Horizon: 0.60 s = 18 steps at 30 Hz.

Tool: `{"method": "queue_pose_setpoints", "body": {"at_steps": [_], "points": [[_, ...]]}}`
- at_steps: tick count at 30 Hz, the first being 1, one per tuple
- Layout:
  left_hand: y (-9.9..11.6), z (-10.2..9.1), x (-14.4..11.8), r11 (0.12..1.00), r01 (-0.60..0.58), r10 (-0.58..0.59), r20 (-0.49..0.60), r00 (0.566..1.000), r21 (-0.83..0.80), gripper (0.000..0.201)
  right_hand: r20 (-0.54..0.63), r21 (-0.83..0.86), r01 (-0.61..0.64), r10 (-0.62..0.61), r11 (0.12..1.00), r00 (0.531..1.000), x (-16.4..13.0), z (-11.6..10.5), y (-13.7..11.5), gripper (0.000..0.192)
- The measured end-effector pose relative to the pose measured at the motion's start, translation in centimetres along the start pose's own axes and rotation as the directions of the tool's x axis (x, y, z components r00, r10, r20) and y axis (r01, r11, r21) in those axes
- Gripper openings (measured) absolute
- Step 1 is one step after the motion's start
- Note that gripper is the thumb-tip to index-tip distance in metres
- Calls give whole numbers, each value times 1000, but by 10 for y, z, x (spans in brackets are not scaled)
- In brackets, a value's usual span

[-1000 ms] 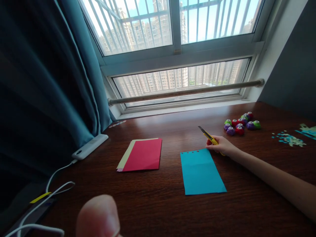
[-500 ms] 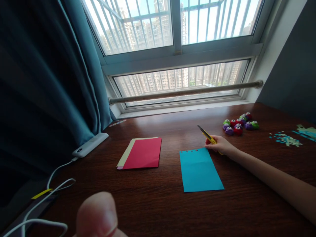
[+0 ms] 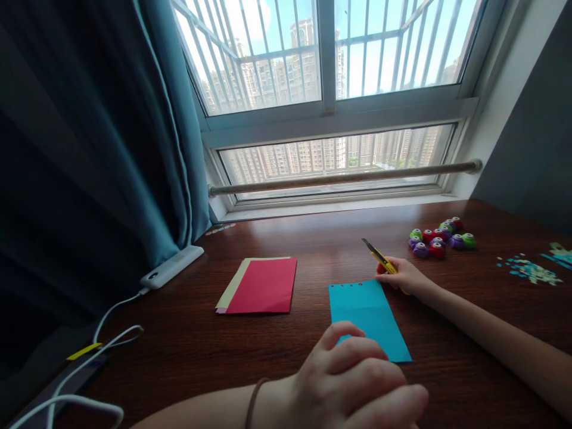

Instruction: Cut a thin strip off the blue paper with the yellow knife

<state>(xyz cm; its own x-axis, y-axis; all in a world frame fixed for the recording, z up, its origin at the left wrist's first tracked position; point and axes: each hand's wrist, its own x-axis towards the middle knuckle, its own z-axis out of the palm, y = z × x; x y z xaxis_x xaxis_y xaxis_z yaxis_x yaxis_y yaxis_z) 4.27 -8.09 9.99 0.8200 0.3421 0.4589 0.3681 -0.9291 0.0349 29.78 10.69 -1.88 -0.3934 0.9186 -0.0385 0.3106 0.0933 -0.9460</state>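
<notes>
A yellow utility knife [image 3: 383,260] with a dark blade lies in my right hand [image 3: 404,275], its tip pointing up and left. That hand's fingers are closed around the knife and rest by the upper right corner of a blue sheet of paper [image 3: 361,307]. A row of small notches or holes runs along the sheet's top edge. My left hand [image 3: 353,381], with a brown band at the wrist, covers the sheet's lower left part from my view. Its fingers are loosely bent and a little apart, with no object visible in them; the palm is hidden.
Left of the blue sheet lies a stack of red and pale paper [image 3: 266,286]. Several small toy figures with eyes [image 3: 438,241] sit back right, near paper scraps [image 3: 534,271]. A white device [image 3: 172,266] with a cable [image 3: 118,298] lies by the curtain [image 3: 179,149].
My left hand has come in from the bottom left and now hangs over the blue sheet. My right hand keeps the knife at the sheet's corner. The view has tilted slightly up.
</notes>
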Motion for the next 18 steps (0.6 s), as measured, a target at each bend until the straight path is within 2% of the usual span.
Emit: {"method": "queue_pose_setpoints", "body": {"at_steps": [1, 2, 3, 4, 5, 6, 7, 9, 11, 15, 18], "points": [[-9, 16, -1, 997, -67, 69, -63, 996, 34, 21, -4, 2, 0, 0, 1000, 1000, 0, 1, -1, 38], [-20, 31, -4, 991, -112, 113, -12, 994, 73, 22, -8, 3, 0, 0, 1000, 1000, 0, 1, -2, 39], [-33, 45, -9, 986, -127, 130, -19, 991, 106, 22, -10, 4, 0, 1, 1000, 1000, 0, 1, -2, 39], [-46, 58, -15, 991, -69, 71, -9, 997, 118, 25, -12, 7, -3, 3, 1000, 1000, 1, 2, -2, 39], [-59, 69, -22, 994, 44, -40, -43, 998, 100, 25, -13, 9, -8, 8, 1000, 1000, 1, 2, -2, 39], [-72, 77, -28, 980, 193, -189, -79, 979, 40, 24, -14, 12, -12, 12, 1000, 1000, 1, 2, -1, 39], [-83, 84, -34, 933, 359, -359, -111, 927, -20, 23, -12, 14, -14, 15, 1000, 1000, 1, 1, -1, 39], [-98, 92, -41, 858, 511, -513, -146, 846, -52, 27, -8, 25, -10, 10, 1000, 1000, 1, 1, -1, 38], [-106, 96, -44, 814, 578, -581, -138, 802, -59, 35, -5, 44, 0, 0, 999, 1000, 1, 1, -1, 37], [-108, 100, -43, 792, 609, -611, -47, 790, -49, 55, -10, 98, 17, -16, 995, 1000, -2, 1, -5, 37], [-109, 101, -43, 787, 616, -616, 12, 787, -35, 60, -17, 146, 31, -29, 989, 999, -3, 1, -9, 35]]}}
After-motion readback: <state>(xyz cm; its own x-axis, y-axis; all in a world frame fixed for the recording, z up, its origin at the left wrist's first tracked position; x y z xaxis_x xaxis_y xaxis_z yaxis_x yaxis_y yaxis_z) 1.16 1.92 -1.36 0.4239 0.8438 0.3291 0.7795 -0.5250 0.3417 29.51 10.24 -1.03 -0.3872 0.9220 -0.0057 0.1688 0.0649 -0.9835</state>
